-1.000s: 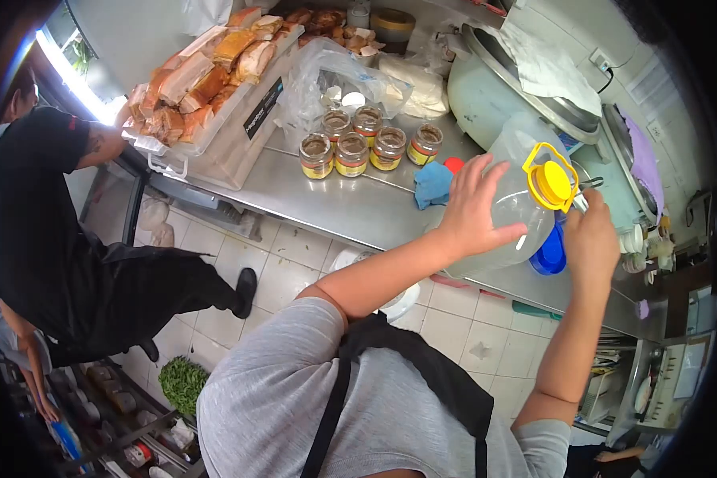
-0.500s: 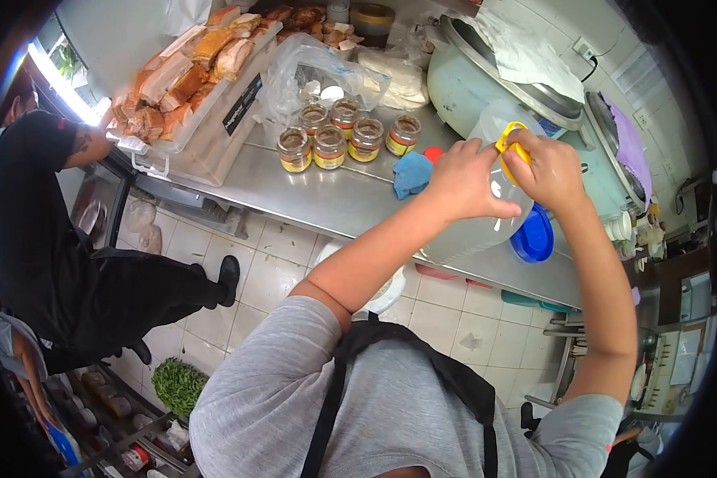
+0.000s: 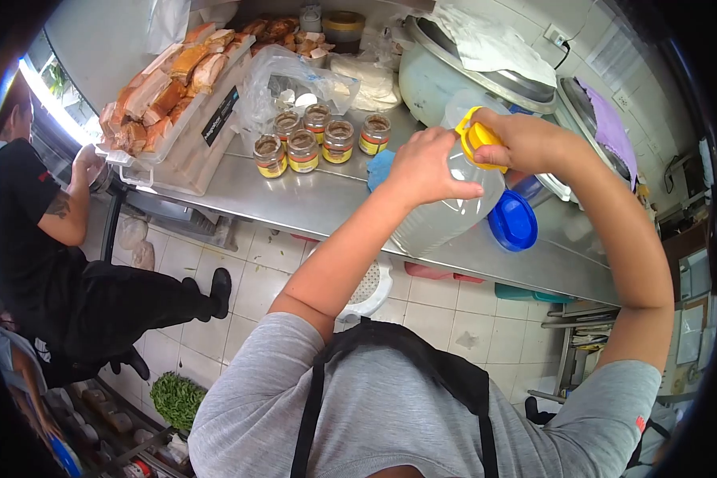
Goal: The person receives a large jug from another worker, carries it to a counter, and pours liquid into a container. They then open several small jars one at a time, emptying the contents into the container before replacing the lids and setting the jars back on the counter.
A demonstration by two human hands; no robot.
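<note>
With our right hand (image 3: 534, 140) clamped on the yellow cap (image 3: 474, 136) and our left hand (image 3: 429, 170) spread against the jug (image 3: 436, 225), we have cap and body both in hand at the desk (image 3: 315, 209), beside the blue lid (image 3: 512, 220).

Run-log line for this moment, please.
left hand: spread against clear jug | right hand: on yellow cap | blue lid: beside jug | jars: on counter

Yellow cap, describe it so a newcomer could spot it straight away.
At the steel counter, by the big pale green tub, is a clear plastic jug. The cap sits at its top, held by the right hand. It's yellow, unlike the blue lid beside the jug.
</note>
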